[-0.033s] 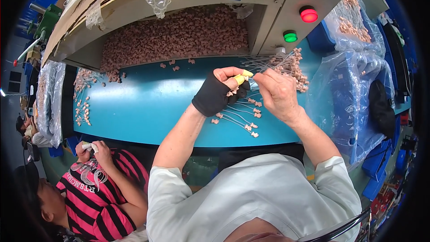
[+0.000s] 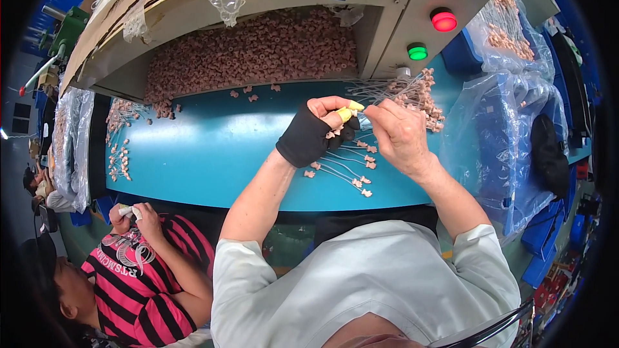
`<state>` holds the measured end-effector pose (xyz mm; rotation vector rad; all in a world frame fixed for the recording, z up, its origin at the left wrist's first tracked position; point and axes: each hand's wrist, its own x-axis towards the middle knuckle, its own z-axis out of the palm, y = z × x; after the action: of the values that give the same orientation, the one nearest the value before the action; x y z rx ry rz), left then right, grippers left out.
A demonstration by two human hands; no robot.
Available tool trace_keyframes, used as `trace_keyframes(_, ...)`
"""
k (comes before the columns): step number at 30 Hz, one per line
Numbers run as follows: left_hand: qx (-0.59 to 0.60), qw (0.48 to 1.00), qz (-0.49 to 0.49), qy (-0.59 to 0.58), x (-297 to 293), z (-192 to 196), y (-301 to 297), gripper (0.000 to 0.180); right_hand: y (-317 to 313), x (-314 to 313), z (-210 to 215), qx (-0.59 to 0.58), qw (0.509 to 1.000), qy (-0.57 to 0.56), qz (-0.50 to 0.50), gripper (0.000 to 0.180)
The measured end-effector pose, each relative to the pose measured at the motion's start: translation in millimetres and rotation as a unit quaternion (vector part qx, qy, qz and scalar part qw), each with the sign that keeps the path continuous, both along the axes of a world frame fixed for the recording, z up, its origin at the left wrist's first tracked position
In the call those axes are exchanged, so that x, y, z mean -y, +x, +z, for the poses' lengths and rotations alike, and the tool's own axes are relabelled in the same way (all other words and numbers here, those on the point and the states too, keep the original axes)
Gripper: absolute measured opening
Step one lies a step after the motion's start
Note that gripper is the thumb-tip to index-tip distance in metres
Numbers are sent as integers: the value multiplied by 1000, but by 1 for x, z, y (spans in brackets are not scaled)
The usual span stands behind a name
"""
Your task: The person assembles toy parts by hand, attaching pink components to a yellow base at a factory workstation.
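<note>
Over the turquoise table [image 2: 225, 164], my left hand [image 2: 316, 130] wears a black fingerless glove with yellow covers on thumb and forefinger. It is closed on small pinkish-tan knobbly pieces [image 2: 334, 132]; one shows pale between the covered fingertips. My right hand [image 2: 401, 132], bare, is pinched close beside those fingertips. Whatever its fingers hold is too small to make out. Beneath my hands lie several thin grey strands [image 2: 340, 166] with pinkish-tan pieces [image 2: 356, 182] at their ends. A larger heap of such stranded pieces [image 2: 422, 100] rests just beyond my right hand.
A deep pile of loose pieces [image 2: 251, 48] fills the machine's opening, below a red lamp [image 2: 444, 20] and a green lamp [image 2: 417, 52]. More stranded pieces [image 2: 119, 158] lie at far left. Clear plastic bags [image 2: 496, 148] hang at right. A co-worker in a striped shirt [image 2: 145, 270] sits at left.
</note>
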<state>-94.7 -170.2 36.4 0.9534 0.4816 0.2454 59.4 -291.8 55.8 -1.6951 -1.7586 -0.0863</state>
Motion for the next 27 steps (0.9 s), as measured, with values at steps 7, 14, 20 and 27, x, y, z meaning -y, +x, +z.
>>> trace_keyframes(7,-113,975,-143,126,-12,22,-17,23,-18,21,-11,-86,996,-23,10,14)
trace_keyframes(14,-117,954,-240,135,-35,21,-41,31,-20,30,3,-9,998,-60,27,11)
trace_keyframes(20,78,986,139,-42,-47,-4,-32,36,34,46,6,70,970,-46,-230,15)
trace_keyframes(27,180,972,103,-110,-24,-31,-9,31,44,35,-11,26,944,-117,-306,15)
